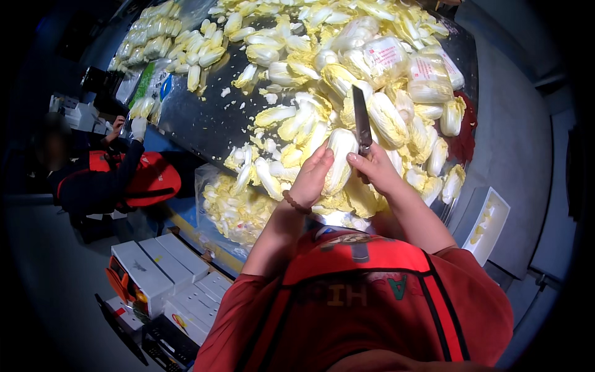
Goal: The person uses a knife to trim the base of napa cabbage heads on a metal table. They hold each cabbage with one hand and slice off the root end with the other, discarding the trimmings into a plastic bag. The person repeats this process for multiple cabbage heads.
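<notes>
A trimmed napa cabbage (340, 162) rests in my left hand (312, 176), which wraps its left side. My right hand (379, 168) grips a kitchen knife (360, 116) whose blade points away from me. The right thumb lies against or very near the cabbage's right side; I cannot tell which. Right beyond the blade lies another whole napa cabbage (388, 119). Loose cabbage leaves (304, 116) are heaped to the left of the blade, and yellow outer leaves (360, 195) lie below my hands.
The dark tabletop (204, 125) bears leaf scraps. Plastic-wrapped cabbages (430, 76) sit at the right, more wrapped packs (148, 35) at the far left. A clear bag of leaves (237, 209) stands beside the table. A co-worker (116, 172) handles a pack. White foam boxes (158, 265) are stacked lower left.
</notes>
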`<action>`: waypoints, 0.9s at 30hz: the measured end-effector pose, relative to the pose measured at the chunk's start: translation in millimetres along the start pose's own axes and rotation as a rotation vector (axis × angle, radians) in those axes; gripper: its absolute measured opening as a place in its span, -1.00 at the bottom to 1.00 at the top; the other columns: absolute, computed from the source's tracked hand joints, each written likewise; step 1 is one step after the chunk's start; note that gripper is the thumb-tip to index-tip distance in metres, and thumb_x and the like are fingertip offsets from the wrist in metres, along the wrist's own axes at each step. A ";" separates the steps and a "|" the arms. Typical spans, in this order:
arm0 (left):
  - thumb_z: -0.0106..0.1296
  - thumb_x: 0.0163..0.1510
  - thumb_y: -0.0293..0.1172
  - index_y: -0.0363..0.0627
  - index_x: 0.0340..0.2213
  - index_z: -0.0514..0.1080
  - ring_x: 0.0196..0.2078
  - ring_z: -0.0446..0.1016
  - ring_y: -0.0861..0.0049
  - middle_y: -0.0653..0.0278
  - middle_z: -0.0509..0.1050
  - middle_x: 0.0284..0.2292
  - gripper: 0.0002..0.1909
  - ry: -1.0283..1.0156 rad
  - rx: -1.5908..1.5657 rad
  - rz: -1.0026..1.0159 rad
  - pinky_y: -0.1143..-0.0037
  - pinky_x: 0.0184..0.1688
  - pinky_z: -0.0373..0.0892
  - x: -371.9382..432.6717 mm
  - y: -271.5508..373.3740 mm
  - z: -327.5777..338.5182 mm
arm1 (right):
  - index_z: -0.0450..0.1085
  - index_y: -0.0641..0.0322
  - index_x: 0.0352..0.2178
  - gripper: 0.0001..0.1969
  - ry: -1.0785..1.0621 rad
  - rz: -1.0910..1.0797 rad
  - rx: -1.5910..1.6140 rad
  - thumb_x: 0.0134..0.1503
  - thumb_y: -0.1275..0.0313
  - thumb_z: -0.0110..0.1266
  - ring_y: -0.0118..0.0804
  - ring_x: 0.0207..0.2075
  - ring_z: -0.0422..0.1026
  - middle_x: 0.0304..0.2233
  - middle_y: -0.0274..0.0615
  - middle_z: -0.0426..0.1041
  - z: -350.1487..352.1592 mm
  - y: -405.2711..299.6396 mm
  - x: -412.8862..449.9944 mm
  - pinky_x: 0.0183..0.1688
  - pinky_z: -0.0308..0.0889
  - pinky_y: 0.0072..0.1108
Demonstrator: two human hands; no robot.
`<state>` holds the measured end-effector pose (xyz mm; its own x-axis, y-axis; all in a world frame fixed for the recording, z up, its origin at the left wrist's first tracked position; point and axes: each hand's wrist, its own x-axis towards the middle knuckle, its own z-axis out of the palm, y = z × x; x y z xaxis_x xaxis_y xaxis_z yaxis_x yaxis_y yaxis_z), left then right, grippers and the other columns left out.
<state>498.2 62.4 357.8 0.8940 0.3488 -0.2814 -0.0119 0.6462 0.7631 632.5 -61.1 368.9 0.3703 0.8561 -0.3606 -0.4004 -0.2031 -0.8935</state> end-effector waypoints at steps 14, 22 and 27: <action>0.04 0.07 -0.48 -0.26 0.10 0.05 -0.04 0.32 0.58 0.24 0.34 -0.08 -0.40 0.049 0.129 0.153 0.55 -0.01 0.27 -8.5 -1.8 -3.8 | 0.21 0.43 0.00 -0.46 0.060 -0.232 0.087 0.00 0.43 0.19 -0.52 -0.17 0.35 -0.20 -0.25 0.41 13.9 12.6 22.5 -0.07 0.25 -0.62; 0.11 0.00 -0.49 -0.18 0.10 0.03 -0.01 0.29 0.57 0.25 0.30 -0.05 -0.33 0.075 0.158 0.283 0.51 0.03 0.23 -6.3 -9.6 -7.4 | 0.24 0.38 -0.03 -0.52 0.039 -0.327 0.014 0.02 0.44 0.16 -0.52 -0.22 0.35 -0.24 -0.28 0.41 15.8 15.9 22.1 -0.10 0.25 -0.61; 0.11 -0.01 -0.52 -0.22 0.09 0.04 0.00 0.27 0.55 0.23 0.28 -0.03 -0.33 0.050 0.092 0.201 0.52 0.04 0.22 -7.8 -4.8 -6.0 | 0.26 0.32 -0.03 -0.56 0.065 -0.281 0.018 0.02 0.48 0.10 -0.57 -0.32 0.33 -0.31 -0.34 0.38 18.4 4.2 18.6 -0.21 0.27 -0.67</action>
<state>488.6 60.6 352.9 0.8542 0.4991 -0.1455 -0.1442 0.4965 0.8560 622.3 -37.3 363.4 0.5217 0.8451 -0.1165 -0.2891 0.0466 -0.9562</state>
